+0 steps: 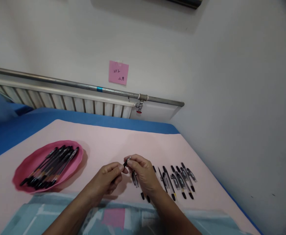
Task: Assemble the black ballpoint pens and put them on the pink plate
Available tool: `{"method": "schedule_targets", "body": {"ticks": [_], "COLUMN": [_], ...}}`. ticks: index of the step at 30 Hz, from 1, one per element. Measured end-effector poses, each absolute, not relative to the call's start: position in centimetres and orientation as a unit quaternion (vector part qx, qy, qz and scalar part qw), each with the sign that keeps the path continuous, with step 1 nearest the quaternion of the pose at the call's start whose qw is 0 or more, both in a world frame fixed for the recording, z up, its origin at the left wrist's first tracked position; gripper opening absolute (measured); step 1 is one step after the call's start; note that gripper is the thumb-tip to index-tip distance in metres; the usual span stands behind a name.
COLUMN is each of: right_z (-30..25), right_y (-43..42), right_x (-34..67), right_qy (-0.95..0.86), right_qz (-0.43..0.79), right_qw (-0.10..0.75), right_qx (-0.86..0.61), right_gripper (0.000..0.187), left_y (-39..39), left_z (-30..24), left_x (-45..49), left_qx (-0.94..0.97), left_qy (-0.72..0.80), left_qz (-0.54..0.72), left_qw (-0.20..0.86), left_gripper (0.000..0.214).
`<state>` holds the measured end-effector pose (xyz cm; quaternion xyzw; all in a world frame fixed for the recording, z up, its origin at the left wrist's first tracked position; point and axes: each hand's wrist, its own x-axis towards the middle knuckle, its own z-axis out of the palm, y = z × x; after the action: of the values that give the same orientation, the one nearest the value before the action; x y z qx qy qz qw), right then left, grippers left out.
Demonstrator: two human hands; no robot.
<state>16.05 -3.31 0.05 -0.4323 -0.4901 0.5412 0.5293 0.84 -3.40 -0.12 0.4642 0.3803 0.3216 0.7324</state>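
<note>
Between my two hands is a small pen part [126, 162], black with a shiny metallic end. My left hand [107, 179] pinches its black end with thumb and fingers, and my right hand [142, 171] has its fingertips closed on the shiny end. Both hands are above the pink tabletop, and my fingers partly cover the piece. Just under my right hand lie pens [140, 189], partly hidden by it. To the right, several black-ended pen pieces [173, 186] and clear caps [191, 174] lie in a loose row.
At the left stands a pink oval basket [18, 178] with several black-capped pens [55, 163] in it. The pink table cover [103, 140] has a blue border [113, 122]. Behind are a radiator [84, 105], a metal pipe [67, 84] and a wall with a pink note [118, 72].
</note>
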Motion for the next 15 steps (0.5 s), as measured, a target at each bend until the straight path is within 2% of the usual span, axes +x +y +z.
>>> {"method": "schedule_targets", "body": {"ticks": [2,6,12,15], "right_z": [0.15,0.01,-0.63,-0.51], "right_y": [-3.29,-3.25,-3.11,-3.13], "right_x": [15.99,15.97,16.00,15.93], "right_qy": [-0.481,-0.471,-0.449,-0.455], "right_qz": [0.537,0.580,0.553,0.571], "right_qw": [0.537,0.532,0.533,0.534], "right_qx": [-0.438,-0.399,-0.456,-0.426], "right_gripper": [0.010,0.020,0.017,0.017], "left_y": [-3.47,-3.62,-3.43,-3.43], "left_z": [-0.08,-0.04,-0.23,-0.02], "left_x": [0.71,0.65,0.92,0.82], "left_qx": [0.470,0.467,0.489,0.473], "left_qy": [0.383,0.369,0.397,0.386], "left_qz": [0.319,0.315,0.301,0.308], "left_qw": [0.729,0.740,0.716,0.730], "left_gripper": [0.032,0.032,0.034,0.034]}}
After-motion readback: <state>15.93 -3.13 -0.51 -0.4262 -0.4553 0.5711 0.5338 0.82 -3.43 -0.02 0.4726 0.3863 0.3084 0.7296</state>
